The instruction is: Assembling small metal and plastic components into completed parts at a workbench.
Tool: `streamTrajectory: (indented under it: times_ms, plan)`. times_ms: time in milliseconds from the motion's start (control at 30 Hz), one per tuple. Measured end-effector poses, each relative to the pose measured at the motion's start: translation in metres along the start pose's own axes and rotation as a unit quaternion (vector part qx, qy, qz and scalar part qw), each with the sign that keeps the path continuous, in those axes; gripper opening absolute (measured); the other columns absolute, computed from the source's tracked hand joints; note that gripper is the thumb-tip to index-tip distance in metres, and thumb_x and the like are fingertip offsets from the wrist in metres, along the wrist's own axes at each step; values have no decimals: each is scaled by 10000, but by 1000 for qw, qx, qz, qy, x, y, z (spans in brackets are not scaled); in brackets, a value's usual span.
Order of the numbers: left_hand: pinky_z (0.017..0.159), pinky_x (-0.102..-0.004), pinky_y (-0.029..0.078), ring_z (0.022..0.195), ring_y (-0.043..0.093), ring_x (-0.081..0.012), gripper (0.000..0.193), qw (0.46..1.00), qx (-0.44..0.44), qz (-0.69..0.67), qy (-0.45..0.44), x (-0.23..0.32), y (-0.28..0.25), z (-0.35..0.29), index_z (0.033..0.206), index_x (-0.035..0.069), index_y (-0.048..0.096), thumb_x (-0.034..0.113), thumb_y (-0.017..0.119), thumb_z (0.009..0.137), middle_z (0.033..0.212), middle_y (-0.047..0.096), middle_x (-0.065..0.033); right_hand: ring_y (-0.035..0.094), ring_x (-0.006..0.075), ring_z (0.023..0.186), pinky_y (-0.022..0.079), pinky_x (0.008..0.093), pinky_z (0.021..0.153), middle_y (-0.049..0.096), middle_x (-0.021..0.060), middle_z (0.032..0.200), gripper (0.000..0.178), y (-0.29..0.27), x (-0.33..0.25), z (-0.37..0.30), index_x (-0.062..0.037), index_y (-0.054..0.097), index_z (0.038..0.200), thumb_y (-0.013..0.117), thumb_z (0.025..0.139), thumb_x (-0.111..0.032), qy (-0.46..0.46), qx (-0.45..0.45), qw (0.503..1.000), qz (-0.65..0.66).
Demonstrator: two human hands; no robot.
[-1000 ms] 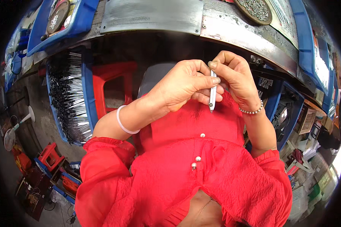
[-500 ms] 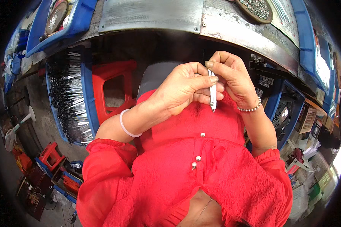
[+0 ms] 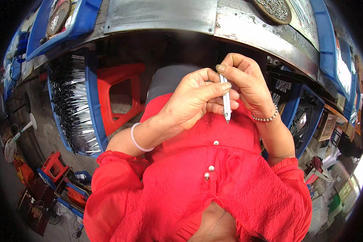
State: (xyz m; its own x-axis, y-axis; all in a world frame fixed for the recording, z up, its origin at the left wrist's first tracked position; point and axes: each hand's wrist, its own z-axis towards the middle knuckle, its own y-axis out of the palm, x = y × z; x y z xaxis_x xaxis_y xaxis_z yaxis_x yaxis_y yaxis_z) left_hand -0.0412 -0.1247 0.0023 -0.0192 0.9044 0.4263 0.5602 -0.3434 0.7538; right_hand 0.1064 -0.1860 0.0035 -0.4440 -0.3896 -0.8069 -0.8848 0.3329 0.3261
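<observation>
In front of my red clothing I hold a slim silver drawing compass (image 3: 226, 103), its legs together and its sharp point down. A small screw shows just above the point. My left hand (image 3: 195, 94) pinches the compass at mid-length, thumb in front and fingers behind. My right hand (image 3: 244, 78) is closed at its upper end, thumb tip against the index finger. Those fingers cover the top of the compass, so whatever sits there is hidden.
The workbench edge with a metal plate (image 3: 161, 16) lies ahead. A round dish of small metal parts (image 3: 273, 10) stands on it at right. To my left are a red stool (image 3: 105, 101) and a blue crate (image 3: 93, 105) of silver and black pieces. Another blue crate (image 3: 320, 105) is at right.
Both hands keep their hold on the compass. They have shifted very slightly, and its point sits a little lower than before.
</observation>
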Motion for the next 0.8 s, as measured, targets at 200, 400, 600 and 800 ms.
streamTrajectory:
  times_ms: [200, 400, 600, 800]
  plan:
    - [633, -305, 558, 742, 656, -218, 52, 1000, 10, -12, 0, -1, -3, 0, 879, 60, 513, 97, 545, 859, 848, 638, -139, 440, 13, 566, 336, 156, 481, 520, -26, 660, 162, 3, 5, 3, -51, 532, 711, 616, 807, -151, -7, 7, 1000, -3]
    - [643, -302, 554, 745, 655, -213, 66, 999, 8, -33, -14, -1, -6, -1, 890, 56, 518, 105, 550, 859, 850, 638, -137, 443, 16, 569, 339, 158, 484, 521, -26, 656, 165, 3, 5, 4, -54, 529, 706, 619, 806, -149, 6, 5, 1000, -6]
    - [661, -295, 551, 751, 653, -208, 67, 998, 4, -50, -25, 2, -9, 0, 887, 55, 522, 108, 552, 859, 851, 639, -134, 437, 14, 563, 333, 156, 482, 523, -29, 655, 156, 6, 7, 7, -60, 526, 710, 613, 811, -140, 9, 9, 1000, 13]
    - [654, -290, 552, 751, 653, -206, 58, 999, 9, -2, -34, 11, -7, -1, 876, 54, 529, 106, 547, 859, 856, 640, -139, 431, 5, 556, 324, 156, 470, 523, -34, 655, 140, 7, 11, 7, -55, 530, 721, 607, 813, -127, -12, 29, 999, 9]
